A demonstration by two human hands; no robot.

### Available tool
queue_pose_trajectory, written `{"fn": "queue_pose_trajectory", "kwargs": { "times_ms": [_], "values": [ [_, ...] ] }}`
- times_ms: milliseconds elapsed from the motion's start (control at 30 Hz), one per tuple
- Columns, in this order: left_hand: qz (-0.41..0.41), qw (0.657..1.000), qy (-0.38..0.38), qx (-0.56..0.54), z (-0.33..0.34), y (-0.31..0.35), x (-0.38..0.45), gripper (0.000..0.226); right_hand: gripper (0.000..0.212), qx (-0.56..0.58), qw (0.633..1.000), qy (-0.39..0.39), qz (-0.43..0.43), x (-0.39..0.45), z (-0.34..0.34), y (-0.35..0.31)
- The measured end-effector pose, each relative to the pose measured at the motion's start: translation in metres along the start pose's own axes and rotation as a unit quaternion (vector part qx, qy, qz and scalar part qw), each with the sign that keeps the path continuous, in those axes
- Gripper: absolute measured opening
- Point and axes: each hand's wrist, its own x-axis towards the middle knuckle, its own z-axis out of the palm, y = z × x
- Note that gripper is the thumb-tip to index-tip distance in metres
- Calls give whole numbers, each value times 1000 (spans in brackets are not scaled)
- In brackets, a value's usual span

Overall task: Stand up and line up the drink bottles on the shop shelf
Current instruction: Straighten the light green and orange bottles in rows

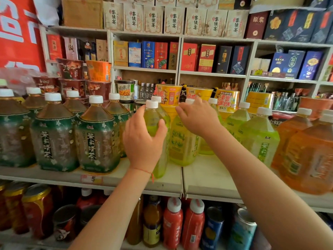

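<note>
My left hand grips a yellow-green drink bottle with a white cap, standing upright near the front of the white shelf. Just to its right stands a second yellow-green bottle; my right hand lies over its shoulder and neck, fingers curled around the top, hiding most of its cap. Dark green-labelled tea bottles stand in rows to the left. More light green bottles and orange bottles stand to the right.
Instant noodle cups are stacked behind the bottles. Boxed goods fill the upper shelves. The shelf below holds red bottles and cans. A bare strip of shelf lies in front of the second bottle.
</note>
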Motion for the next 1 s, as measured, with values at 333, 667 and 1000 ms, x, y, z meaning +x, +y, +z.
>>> {"fn": "queue_pose_trajectory", "kwargs": {
  "times_ms": [333, 667, 1000],
  "values": [
    [69, 970, -206, -107, 30, 70, -35, 75, 43, 259, 963, 15, 73, -29, -38, 24],
    [-43, 974, -222, -19, 66, 84, 12, 43, 48, 333, 917, 42, 215, -5, -5, 78],
    [-34, 975, -219, 1, 62, 87, 11, 36, 38, 317, 926, 34, 203, 26, 21, 79]
  ]
}}
